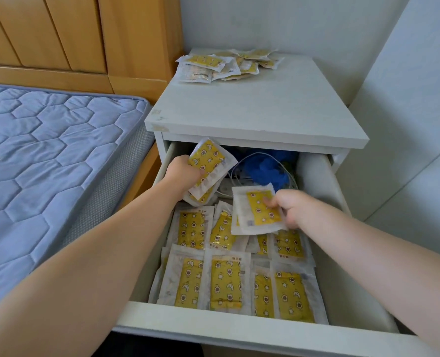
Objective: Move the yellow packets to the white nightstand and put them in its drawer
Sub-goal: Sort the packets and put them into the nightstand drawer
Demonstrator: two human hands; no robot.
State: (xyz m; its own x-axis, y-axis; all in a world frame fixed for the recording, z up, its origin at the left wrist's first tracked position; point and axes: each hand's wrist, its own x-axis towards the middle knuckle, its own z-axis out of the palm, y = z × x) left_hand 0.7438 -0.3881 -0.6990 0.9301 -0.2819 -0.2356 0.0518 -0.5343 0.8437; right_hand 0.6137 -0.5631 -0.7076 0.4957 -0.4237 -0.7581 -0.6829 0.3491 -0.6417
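The white nightstand stands with its drawer pulled open. Several yellow packets with star prints lie in rows inside the drawer. My left hand grips a small stack of yellow packets over the drawer's back left. My right hand pinches a single yellow packet above the drawer's middle. A loose pile of yellow packets lies at the back of the nightstand top.
A blue bundle and white cables fill the drawer's rear. A bed with a blue quilted mattress and a wooden headboard is to the left. A white wall closes the right side.
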